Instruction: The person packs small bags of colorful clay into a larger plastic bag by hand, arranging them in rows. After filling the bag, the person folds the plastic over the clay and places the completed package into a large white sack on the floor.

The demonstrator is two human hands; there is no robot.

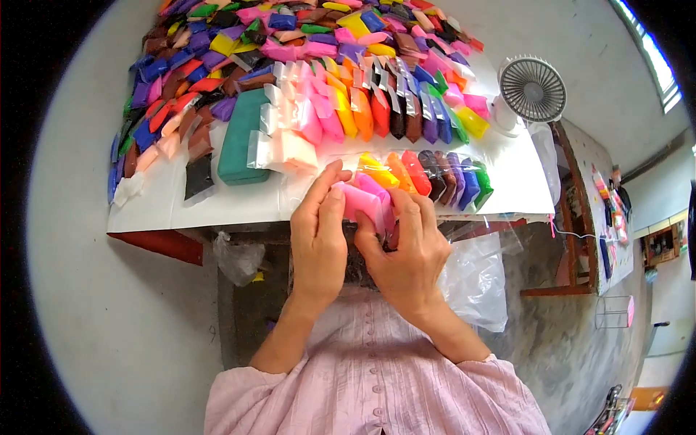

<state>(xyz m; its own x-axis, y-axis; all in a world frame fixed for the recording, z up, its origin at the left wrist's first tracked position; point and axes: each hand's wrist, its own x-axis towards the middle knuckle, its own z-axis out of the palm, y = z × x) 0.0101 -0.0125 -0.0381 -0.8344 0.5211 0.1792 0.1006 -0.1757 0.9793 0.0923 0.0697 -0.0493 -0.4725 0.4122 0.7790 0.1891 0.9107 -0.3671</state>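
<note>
Two pink packets, one lighter and one brighter, sit between my hands at the table's front edge. My left hand (321, 235) presses the light pink packet (355, 199) from the left, fingers closed against its end. From the right, my right hand (411, 250) pinches the bright pink packet (386, 210) with thumb and fingers. Just beyond stands a row of coloured packets in clear film: a yellow packet (373, 171), orange, red (415, 172), black, brown, purple, a blue packet (469, 187) and a green packet (483, 185).
Behind are longer rows of wrapped packets (362, 112) and a large heap of coloured packets (290, 32). A green block (243, 138) stands left of a pale peach packet (293, 151). A white fan (533, 90) is at the right. Clear plastic bags (475, 283) hang below the edge.
</note>
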